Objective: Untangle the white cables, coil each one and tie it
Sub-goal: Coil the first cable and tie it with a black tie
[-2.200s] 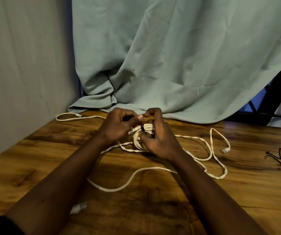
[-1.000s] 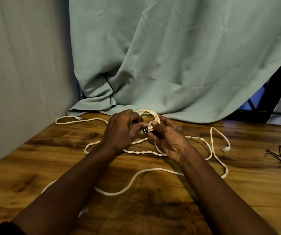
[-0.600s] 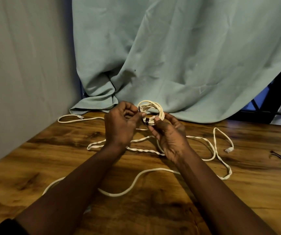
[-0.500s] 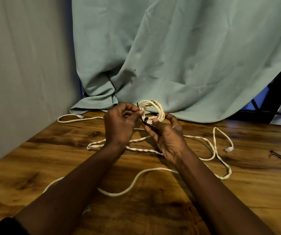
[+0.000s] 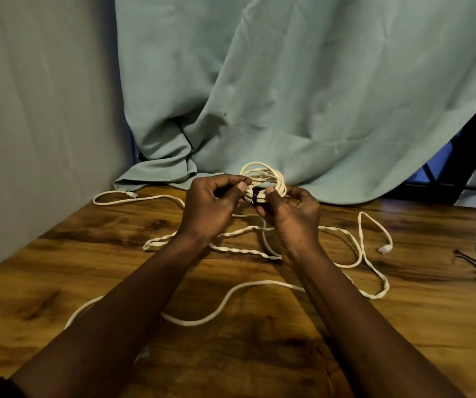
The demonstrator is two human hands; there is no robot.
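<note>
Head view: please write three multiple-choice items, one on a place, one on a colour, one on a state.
1. Where is the coiled cable?
A. in a box
B. held up by both hands
C. on a shelf

2. What colour is the tie around it?
A. black
B. red
C. white

3. How do the other white cables lie?
A. coiled and tied
B. loose on the table
C. in a drawer

1 B: the left hand and right hand hold it above the table.
2 A: a dark band crosses the pale loops.
3 B: they sprawl uncoiled over the wood.
</note>
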